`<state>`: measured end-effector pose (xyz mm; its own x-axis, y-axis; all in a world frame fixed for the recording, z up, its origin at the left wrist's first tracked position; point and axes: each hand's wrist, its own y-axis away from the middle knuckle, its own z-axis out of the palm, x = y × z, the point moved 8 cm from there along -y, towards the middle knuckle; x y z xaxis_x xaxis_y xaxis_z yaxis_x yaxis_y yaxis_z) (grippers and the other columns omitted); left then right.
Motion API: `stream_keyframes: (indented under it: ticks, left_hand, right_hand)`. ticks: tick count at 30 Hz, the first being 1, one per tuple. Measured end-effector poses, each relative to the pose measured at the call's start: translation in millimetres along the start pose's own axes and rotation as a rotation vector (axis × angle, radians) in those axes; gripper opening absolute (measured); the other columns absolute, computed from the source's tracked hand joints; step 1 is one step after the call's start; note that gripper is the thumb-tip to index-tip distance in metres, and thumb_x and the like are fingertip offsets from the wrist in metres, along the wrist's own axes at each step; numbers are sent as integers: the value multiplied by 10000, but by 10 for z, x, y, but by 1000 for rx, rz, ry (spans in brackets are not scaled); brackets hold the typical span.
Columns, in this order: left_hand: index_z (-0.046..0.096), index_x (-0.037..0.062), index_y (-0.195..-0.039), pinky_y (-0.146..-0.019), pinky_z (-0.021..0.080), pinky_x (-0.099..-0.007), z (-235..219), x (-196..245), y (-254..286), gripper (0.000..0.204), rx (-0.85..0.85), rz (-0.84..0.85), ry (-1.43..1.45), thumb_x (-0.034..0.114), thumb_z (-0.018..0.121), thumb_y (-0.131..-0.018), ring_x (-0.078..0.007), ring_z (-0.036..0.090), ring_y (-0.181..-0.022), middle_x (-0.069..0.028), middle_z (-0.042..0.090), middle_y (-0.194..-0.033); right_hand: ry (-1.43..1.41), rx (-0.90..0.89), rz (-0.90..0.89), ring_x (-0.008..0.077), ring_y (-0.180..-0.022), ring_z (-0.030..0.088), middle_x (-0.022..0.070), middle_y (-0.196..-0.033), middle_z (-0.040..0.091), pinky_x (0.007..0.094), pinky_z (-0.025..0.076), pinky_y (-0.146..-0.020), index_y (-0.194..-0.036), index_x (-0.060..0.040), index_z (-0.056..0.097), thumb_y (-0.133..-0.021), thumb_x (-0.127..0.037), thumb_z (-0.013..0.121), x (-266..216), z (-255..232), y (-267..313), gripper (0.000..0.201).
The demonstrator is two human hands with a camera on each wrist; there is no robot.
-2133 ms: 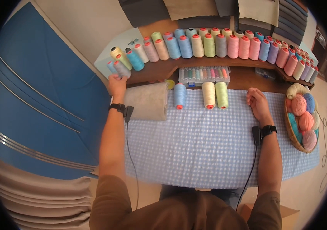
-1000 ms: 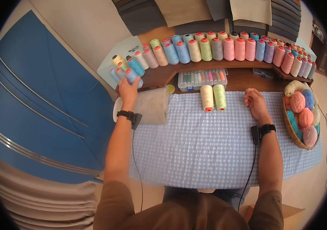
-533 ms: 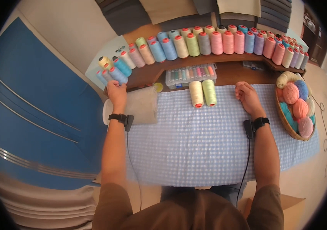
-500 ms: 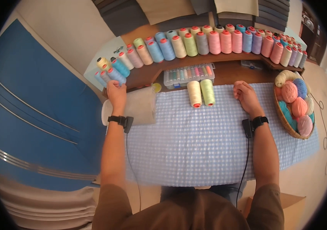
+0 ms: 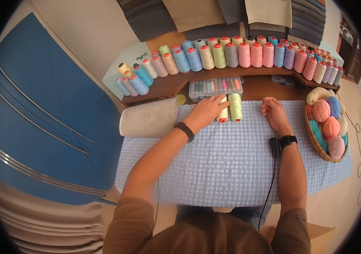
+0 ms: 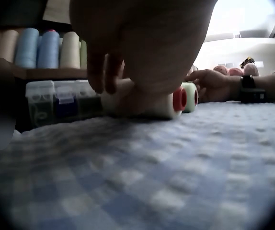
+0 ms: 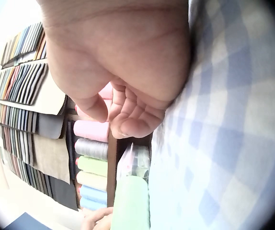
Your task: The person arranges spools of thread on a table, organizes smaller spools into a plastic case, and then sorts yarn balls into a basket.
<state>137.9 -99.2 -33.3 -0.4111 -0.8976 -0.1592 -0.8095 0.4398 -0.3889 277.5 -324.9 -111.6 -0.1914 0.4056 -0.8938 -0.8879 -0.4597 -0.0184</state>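
My left hand (image 5: pixel 206 111) reaches across the checked cloth (image 5: pixel 197 169) and grips a cream spool of thread (image 5: pixel 222 115), which lies on its side with its red end toward me. In the left wrist view the fingers and thumb come down around the cream spool (image 6: pixel 164 108). Right beside it lies a light green spool (image 5: pixel 235 108). My right hand (image 5: pixel 275 113) rests on the cloth to the right, fingers loosely curled and holding nothing; in the right wrist view the palm (image 7: pixel 123 52) shows bare.
A curved wooden shelf (image 5: pixel 163 86) carries rows of thread spools, with a light blue spool (image 5: pixel 139 85) at its left front. Below it sits a clear case (image 5: pixel 195 94) of small spools. A folded grey cloth (image 5: pixel 146 118) lies left, a yarn basket (image 5: pixel 321 152) right.
My left hand set the light blue spool down at the shelf's left end, let go, and moved right to the cream spool. The right hand has stayed in place.
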Motion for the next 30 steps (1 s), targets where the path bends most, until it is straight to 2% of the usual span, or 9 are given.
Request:
stream_keyframes:
  ticks: [4,7,10,12,15,18,24,27,30]
  left_hand:
    - [621,114,-1280,-877,569,-409,-224,-91,127,460,87,-57,132,114,749,-838,-288,654,-1099,-87,597,-1315]
    - [634,72,-1219,-806,551,-408,-603,-361,344,465,304,-317,309,213,821,-817,-303,653,-962,-115,631,-1170]
    - [636,19,-1177,-903,514,-451,-782,-1002,682,471,421,-703,338,297,806,-837,-380,628,-1041,-160,625,-1149]
    - [640,-8,-1132,-903,503,-446,-855,-1455,897,473,418,-911,183,319,812,-837,-398,622,-1049,-177,630,-1124]
    - [623,-34,-1080,-907,500,-457,-874,-1847,1055,491,478,-1008,94,339,820,-829,-408,617,-1063,-209,635,-1108]
    - [611,-41,-1035,-906,500,-470,-741,-2104,1127,479,550,-1014,-8,341,816,-833,-420,624,-1048,-230,644,-1097]
    - [608,-14,-998,-864,513,-488,-506,-2375,1220,343,608,-1271,443,238,781,-843,-418,660,-953,-225,677,-1001]
    - [608,5,-956,-855,522,-474,-405,-2614,1287,264,593,-1189,162,171,766,-825,-370,676,-933,-196,692,-976]
    - [641,17,-962,-866,529,-453,-529,-2366,1190,227,576,-1164,145,139,758,-810,-341,679,-931,-175,694,-984]
  right_hand:
    - [-6,1,5,117,-713,570,14,-833,619,269,450,-664,-1000,-80,611,-1014,-126,584,1,3,6,54]
    - [-4,8,4,114,-715,568,12,-834,621,265,451,-665,-998,-84,612,-1010,-128,588,3,-13,5,52]
    - [3,14,12,112,-716,567,10,-834,622,261,449,-664,-1003,-81,617,-1006,-132,589,17,1,3,58]
    - [-1,13,14,114,-719,569,9,-838,622,261,445,-662,-1020,-74,624,-1018,-152,588,16,-4,-5,87]
    - [16,11,12,115,-719,569,10,-839,623,261,444,-660,-1021,-73,624,-1011,-141,585,12,-18,-12,80]
    - [16,16,14,115,-719,569,10,-840,625,261,444,-657,-1019,-74,623,-1012,-146,589,6,-12,-6,80]
    - [14,11,16,113,-709,570,9,-841,626,258,445,-657,-1014,-78,619,-1003,-131,589,12,0,-11,62]
    - [13,8,13,111,-710,569,6,-841,625,257,445,-656,-1008,-80,617,-997,-123,586,5,11,-11,54]
    - [20,9,15,108,-710,565,2,-838,621,257,442,-653,-1002,-83,618,-999,-128,589,0,13,-3,54]
